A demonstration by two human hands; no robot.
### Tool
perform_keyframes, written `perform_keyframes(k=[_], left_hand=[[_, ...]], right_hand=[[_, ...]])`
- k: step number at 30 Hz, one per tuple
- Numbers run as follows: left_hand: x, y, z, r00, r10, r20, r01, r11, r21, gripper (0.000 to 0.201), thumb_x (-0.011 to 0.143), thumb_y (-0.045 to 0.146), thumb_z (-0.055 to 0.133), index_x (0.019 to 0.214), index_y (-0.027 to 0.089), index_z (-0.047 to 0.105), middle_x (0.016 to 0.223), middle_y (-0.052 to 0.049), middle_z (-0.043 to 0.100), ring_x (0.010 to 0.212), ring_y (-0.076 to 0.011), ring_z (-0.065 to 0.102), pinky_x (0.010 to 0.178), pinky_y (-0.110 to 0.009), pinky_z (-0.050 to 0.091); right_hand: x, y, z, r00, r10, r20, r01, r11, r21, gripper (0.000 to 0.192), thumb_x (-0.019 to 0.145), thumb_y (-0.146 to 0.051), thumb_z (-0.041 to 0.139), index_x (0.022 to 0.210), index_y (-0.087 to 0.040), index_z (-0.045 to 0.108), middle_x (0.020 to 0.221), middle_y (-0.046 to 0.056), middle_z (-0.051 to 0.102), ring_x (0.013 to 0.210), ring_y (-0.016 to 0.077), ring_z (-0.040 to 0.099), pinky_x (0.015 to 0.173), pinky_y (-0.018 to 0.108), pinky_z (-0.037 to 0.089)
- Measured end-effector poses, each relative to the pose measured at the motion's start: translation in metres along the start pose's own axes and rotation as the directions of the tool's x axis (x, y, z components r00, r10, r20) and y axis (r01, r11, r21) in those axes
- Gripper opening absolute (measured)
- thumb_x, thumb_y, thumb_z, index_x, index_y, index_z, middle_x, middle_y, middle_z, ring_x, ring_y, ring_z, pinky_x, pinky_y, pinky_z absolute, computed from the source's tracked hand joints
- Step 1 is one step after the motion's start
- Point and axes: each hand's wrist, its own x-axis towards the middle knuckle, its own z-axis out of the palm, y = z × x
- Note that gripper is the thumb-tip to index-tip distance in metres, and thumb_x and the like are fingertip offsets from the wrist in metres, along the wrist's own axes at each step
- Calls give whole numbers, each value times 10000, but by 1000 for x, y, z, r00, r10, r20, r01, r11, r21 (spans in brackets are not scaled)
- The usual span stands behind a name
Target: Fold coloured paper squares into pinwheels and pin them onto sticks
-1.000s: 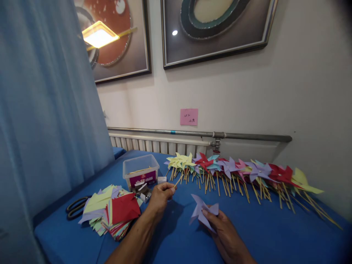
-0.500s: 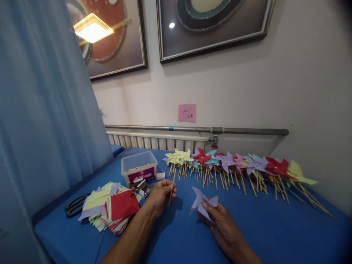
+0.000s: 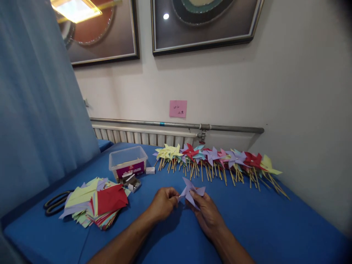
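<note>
Pinched in my right hand (image 3: 205, 209) is a purple paper pinwheel (image 3: 187, 190), its blades fanned out and my thumb across its middle. My left hand (image 3: 163, 202) is closed on a thin wooden stick, of which only the tip (image 3: 179, 197) shows at the pinwheel's left blade; the rest is hidden by the fingers. Whether tip and paper touch, I cannot tell. Beyond both hands lies a long row of finished pinwheels (image 3: 211, 156) in yellow, red, purple, pink and blue, their sticks pointing towards me.
Left on the blue table (image 3: 264, 227) are a pile of coloured paper (image 3: 112, 199), black-handled scissors (image 3: 56, 202), a clear plastic tub (image 3: 129, 169) with sticks, an open small box (image 3: 134, 184) and a white box (image 3: 150, 170). A blue curtain (image 3: 41, 91) hangs at left; a radiator (image 3: 143, 137) stands behind.
My left hand has brought the stick right, from upright and apart to the pinwheel's edge. The pinwheel stays in my right hand. The view has shifted slightly right and down.
</note>
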Motion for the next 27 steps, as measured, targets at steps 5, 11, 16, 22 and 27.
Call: perform_keyframes(k=[5, 11, 16, 22, 27], left_hand=[[-2, 5, -2, 999, -10, -40, 11, 999, 38, 102, 764, 260, 570, 729, 186, 632, 571, 19, 572, 466, -123, 438, 489, -257, 301], [-7, 14, -5, 980, 153, -130, -121, 967, 224, 158, 818, 212, 532, 752, 165, 668, 620, 21, 578, 578, -123, 470, 558, -243, 300], [-11, 16, -6, 972, 199, -126, -147, 929, 340, 164, 828, 184, 538, 766, 155, 687, 627, 28, 580, 623, -124, 499, 601, -245, 305], [-12, 13, -2, 972, 202, -123, -147, 923, 356, 146, 798, 165, 547, 779, 153, 691, 636, 28, 587, 609, -122, 501, 588, -245, 305], [-13, 13, 1, 974, 209, -91, -168, 927, 336, 156, 778, 144, 524, 763, 154, 679, 630, 33, 580, 603, -119, 497, 586, -241, 309]], right_hand=[[3, -2, -7, 999, 35, 9, -35, 998, 47, 429, 542, -334, 988, 876, -238, 736, 860, -23, 749, 888, 201, 691, 779, 327, 602], [7, -7, -13, 995, 38, 91, -51, 988, 143, 387, 545, -262, 997, 836, -258, 743, 934, -22, 776, 981, 208, 705, 845, 350, 635], [5, -6, -9, 993, 37, 112, -54, 987, 153, 414, 539, -244, 1007, 879, -259, 770, 954, -12, 789, 950, 199, 718, 841, 335, 641], [4, -3, -6, 993, 7, 121, -19, 994, 103, 405, 548, -271, 1003, 883, -231, 779, 931, 0, 789, 894, 194, 718, 819, 313, 624], [6, 1, -3, 995, -26, 101, 21, 998, 55, 426, 520, -319, 1008, 853, -209, 766, 809, -7, 763, 784, 187, 706, 738, 301, 592]])
